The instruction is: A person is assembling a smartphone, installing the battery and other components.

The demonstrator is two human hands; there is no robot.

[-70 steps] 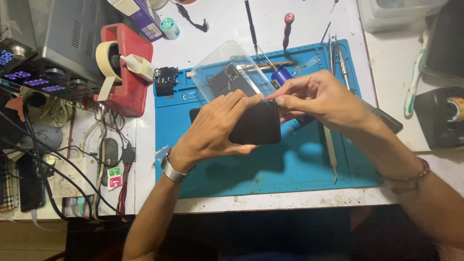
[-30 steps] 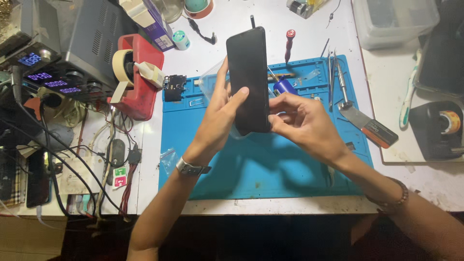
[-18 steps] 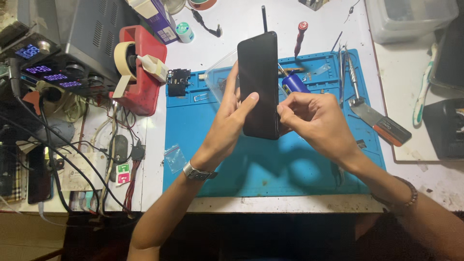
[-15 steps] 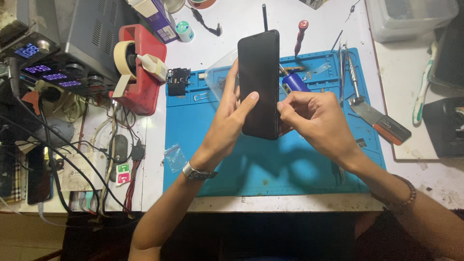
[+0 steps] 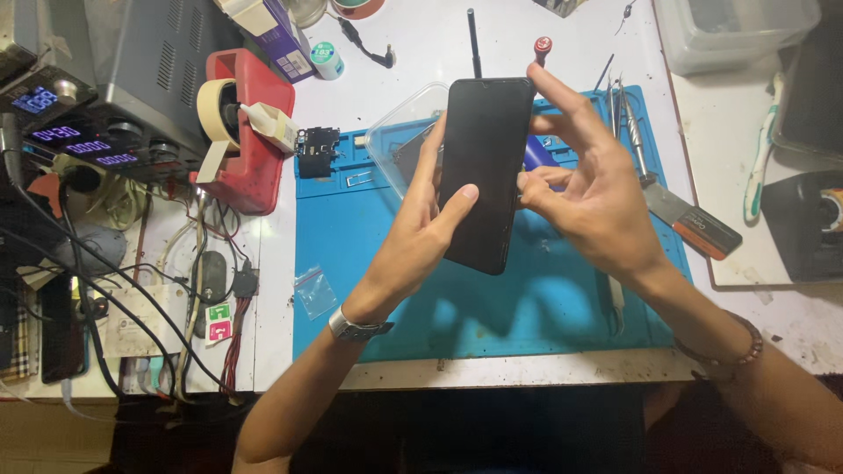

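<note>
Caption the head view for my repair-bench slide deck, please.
Left hand holds a dark phone upright over the blue mat; right hand touches its edge.

A blue work mat point(image 5: 544, 307) covers the middle of the white bench point(image 5: 421, 39). At its left stands a red tape dispenser point(image 5: 255, 145) with a roll of masking tape point(image 5: 215, 101). A clear plastic tray point(image 5: 399, 132) sits on the mat's upper edge, tweezers point(image 5: 632, 132) lie at the right, and a small plastic bag point(image 5: 314, 291) lies at the lower left.

Black phone point(image 5: 481, 171), blue mat point(image 5: 492, 298), red tape dispenser point(image 5: 255, 132).
</note>
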